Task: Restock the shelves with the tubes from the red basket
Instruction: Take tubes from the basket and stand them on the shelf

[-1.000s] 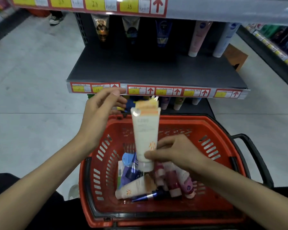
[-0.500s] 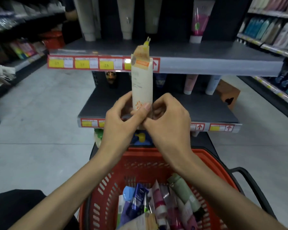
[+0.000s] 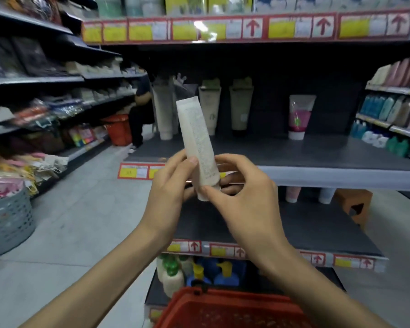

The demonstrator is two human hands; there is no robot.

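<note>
A cream-white tube [image 3: 197, 143] stands cap-down in front of the middle grey shelf [image 3: 317, 159], its printed back facing me and its top tilted left. My left hand [image 3: 168, 185] pinches its lower left side with thumb and fingers. My right hand [image 3: 242, 197] holds the cap end from the right. Only the far rim of the red basket [image 3: 223, 304] shows at the bottom edge; its contents are out of view. On the middle shelf stand several pale tubes [image 3: 240, 107] and a pink-and-white tube [image 3: 300, 117].
A lower grey shelf [image 3: 305, 233] holds two tube ends at the back. Bottles with green and yellow caps [image 3: 194, 273] sit beneath it. A grey perforated bin [image 3: 7, 221] stands at left. A person [image 3: 140, 112] and an orange bucket [image 3: 118, 129] are down the aisle.
The tube has gone up from the basket to the level of the middle shelf and turned so its printed back faces me. My left hand joined the right on it.
</note>
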